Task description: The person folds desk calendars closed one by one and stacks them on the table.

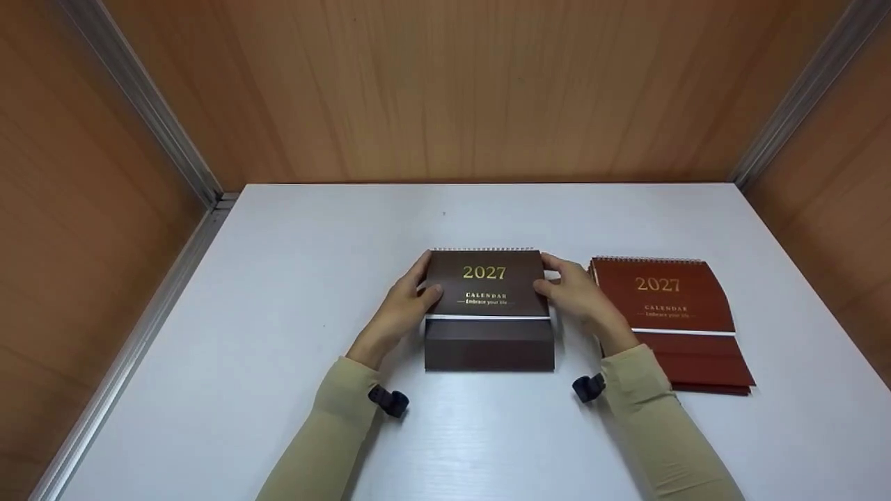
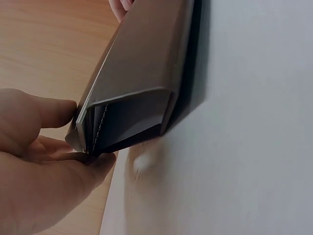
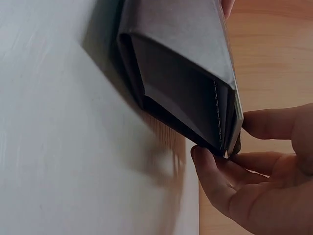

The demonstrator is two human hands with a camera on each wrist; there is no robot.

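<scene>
A dark brown 2027 desk calendar (image 1: 487, 344) with a wire spiral along its top stands in the middle of the white table. My left hand (image 1: 412, 296) grips its left edge, thumb on the front cover and fingers behind. On the opposite edge my right hand (image 1: 571, 289) holds it the same way, thumb on the cover. In the left wrist view the calendar's folded stand (image 2: 142, 54) shows its hollow side, with the left fingers (image 2: 98, 166) at the spiral end. The right wrist view shows the right fingertips (image 3: 203, 156) behind the stand (image 3: 176, 39).
A red 2027 desk calendar (image 1: 665, 296) stands to the right, close beside the right wrist and partly behind the forearm. Wooden panels (image 1: 487, 90) wall the white table (image 1: 292, 278) at the back and sides, with metal strips (image 1: 139, 90) at the corners.
</scene>
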